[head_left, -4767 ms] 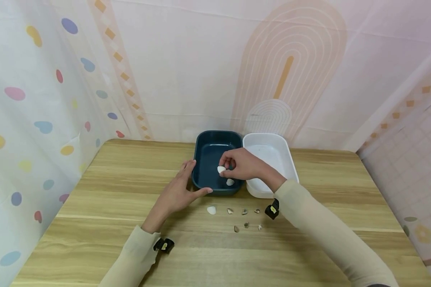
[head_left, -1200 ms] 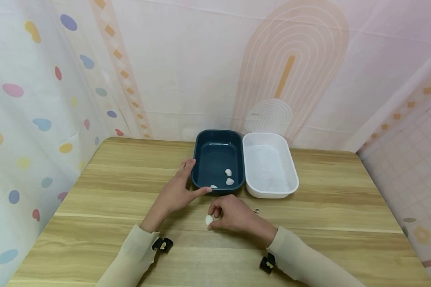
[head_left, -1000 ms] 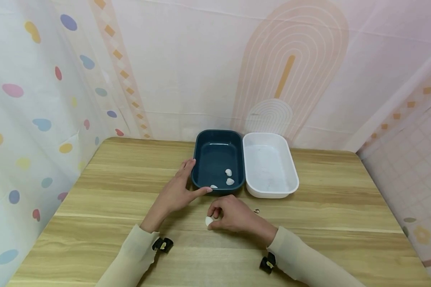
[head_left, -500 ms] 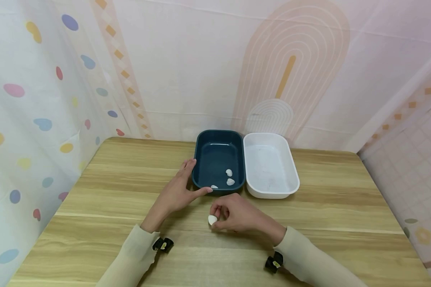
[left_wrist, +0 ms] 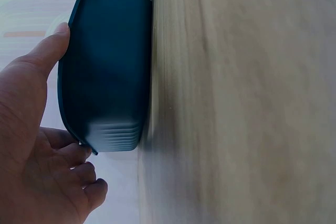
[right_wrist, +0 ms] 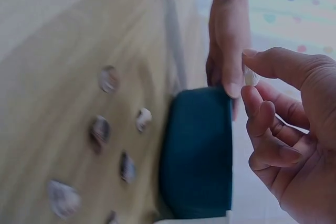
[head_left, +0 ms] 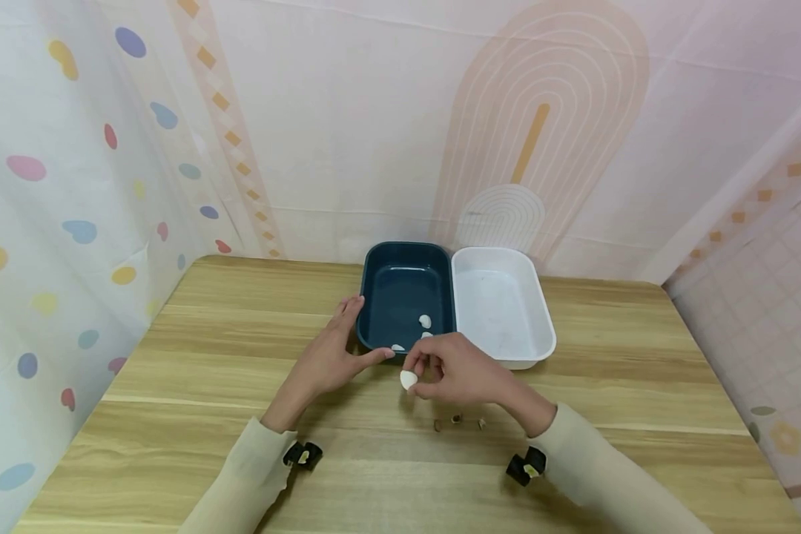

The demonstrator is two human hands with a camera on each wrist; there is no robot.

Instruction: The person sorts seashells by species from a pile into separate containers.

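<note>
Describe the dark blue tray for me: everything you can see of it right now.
The dark blue tray is a rectangular dish with rounded corners and a raised rim, apparently smooth plastic. It sits upright on the wooden table, alongside the white tray on its right. Three small white shells lie near its front end. The left hand rests against its front left corner, thumb along the front rim. The right hand holds a white shell just in front of it.

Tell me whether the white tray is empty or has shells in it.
Empty. The white tray shows only its bare bottom, while the white shells lie in the dark blue tray beside it.
</note>
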